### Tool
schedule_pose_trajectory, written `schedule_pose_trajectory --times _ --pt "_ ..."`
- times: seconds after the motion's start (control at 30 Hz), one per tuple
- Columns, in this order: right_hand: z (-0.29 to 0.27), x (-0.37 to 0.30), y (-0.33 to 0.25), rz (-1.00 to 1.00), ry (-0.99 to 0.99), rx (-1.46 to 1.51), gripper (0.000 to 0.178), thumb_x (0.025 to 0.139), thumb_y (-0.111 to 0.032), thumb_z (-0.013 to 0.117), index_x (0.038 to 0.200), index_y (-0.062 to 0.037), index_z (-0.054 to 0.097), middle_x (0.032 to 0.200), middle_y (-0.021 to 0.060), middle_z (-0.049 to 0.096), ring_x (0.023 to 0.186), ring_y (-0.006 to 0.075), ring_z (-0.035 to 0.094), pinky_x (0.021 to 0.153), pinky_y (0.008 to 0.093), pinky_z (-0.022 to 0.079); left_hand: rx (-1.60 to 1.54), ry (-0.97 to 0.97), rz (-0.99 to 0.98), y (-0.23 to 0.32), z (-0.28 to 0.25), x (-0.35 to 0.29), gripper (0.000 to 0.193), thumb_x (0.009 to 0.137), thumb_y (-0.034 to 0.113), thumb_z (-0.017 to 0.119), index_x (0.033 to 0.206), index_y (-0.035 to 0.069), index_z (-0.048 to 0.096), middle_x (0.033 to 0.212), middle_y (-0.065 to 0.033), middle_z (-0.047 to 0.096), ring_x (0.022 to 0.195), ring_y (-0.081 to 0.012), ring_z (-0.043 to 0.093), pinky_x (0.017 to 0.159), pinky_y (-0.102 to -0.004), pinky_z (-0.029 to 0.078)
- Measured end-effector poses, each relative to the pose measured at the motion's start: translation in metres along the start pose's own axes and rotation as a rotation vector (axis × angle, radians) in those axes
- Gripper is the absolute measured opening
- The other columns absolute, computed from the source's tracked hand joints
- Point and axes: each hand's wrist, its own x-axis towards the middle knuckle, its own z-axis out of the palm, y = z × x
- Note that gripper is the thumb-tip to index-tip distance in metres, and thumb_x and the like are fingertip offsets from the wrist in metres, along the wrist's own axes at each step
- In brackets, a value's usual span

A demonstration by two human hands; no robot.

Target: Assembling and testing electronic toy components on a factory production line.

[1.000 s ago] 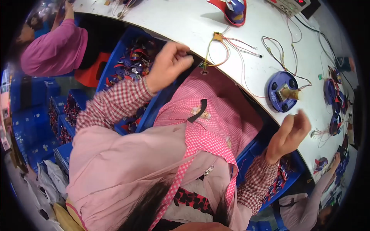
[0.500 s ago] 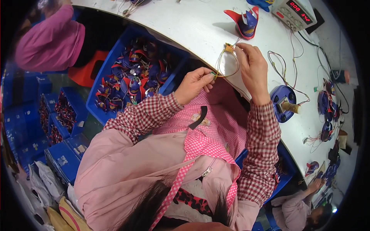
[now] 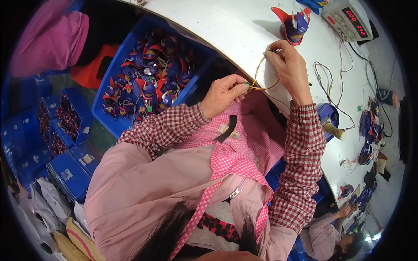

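My left hand [image 3: 223, 95] pinches a small green circuit board [image 3: 247, 84] between thumb and fingers, just off the table's edge. Thin yellow and brown wires [image 3: 257, 71] loop from there to my right hand [image 3: 291, 69]. Over the tabletop, that hand's thumb and fingertips are closed on a small part at the wires' other end, which the fingers mostly cover. Beyond my right hand a purple toy piece with a red winged collar [image 3: 296, 27] stands on the white table [image 3: 217, 28].
A power supply [image 3: 348, 19] with a red display stands at the far right. A purple round base [image 3: 327, 114] and a tan cylinder [image 3: 334, 130] lie by my right forearm. A blue bin [image 3: 109, 124] of toy pieces sits left, near a red stool [image 3: 93, 67]. People work at both sides.
My right hand's fingers have closed over the small orange-brown board, which showed at the fingertips before. The view has shifted, so the table things appear farther right. My left hand keeps its pinch.
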Motion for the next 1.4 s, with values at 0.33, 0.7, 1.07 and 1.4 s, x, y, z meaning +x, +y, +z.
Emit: schedule_pose_trajectory --times 0.33,0.7,1.07,1.4 --pt "-0.009 -0.003 0.013 -0.108 0.065 0.056 0.020 0.081 -0.020 0.066 0.091 -0.0034 0.063 0.093 0.0111 0.051 0.081 0.0199 0.053 0.071 0.0298 0.046 -0.151 -0.008 0.002 -0.006 0.004 -0.005 0.027 0.091 0.009 0.055 0.114 -0.003 0.050 0.091 -0.0088 0.062 0.073 -0.0109 0.059 0.063 -0.0212 0.049" --pt "-0.016 0.006 0.021 -0.053 -0.075 0.211 0.018 0.085 -0.017 0.064 0.095 -0.0021 0.062 0.082 0.0037 0.059 0.075 0.0098 0.055 0.069 0.0219 0.046 -0.175 -0.041 0.009 -0.005 -0.001 -0.005 0.027 0.089 0.006 0.058 0.114 -0.003 0.051 0.091 -0.0095 0.062 0.074 -0.0116 0.060 0.064 -0.0217 0.050" --pt "-0.018 0.008 0.019 -0.025 -0.125 0.281 0.020 0.083 -0.016 0.065 0.095 0.0007 0.062 0.081 0.0045 0.063 0.075 0.0101 0.058 0.068 0.0227 0.048 -0.172 0.013 -0.010 -0.006 0.001 -0.007 0.028 0.088 0.006 0.058 0.114 -0.003 0.051 0.090 -0.0088 0.062 0.074 -0.0109 0.059 0.064 -0.0216 0.050" --pt "-0.030 -0.023 0.008 -0.426 0.295 -0.181 0.017 0.083 -0.010 0.063 0.097 0.0004 0.061 0.077 0.0059 0.059 0.074 0.0105 0.056 0.065 0.0223 0.045 -0.100 -0.002 -0.040 0.000 0.004 -0.002 0.025 0.091 0.011 0.055 0.112 -0.002 0.053 0.090 -0.0081 0.062 0.074 -0.0112 0.059 0.064 -0.0228 0.049"
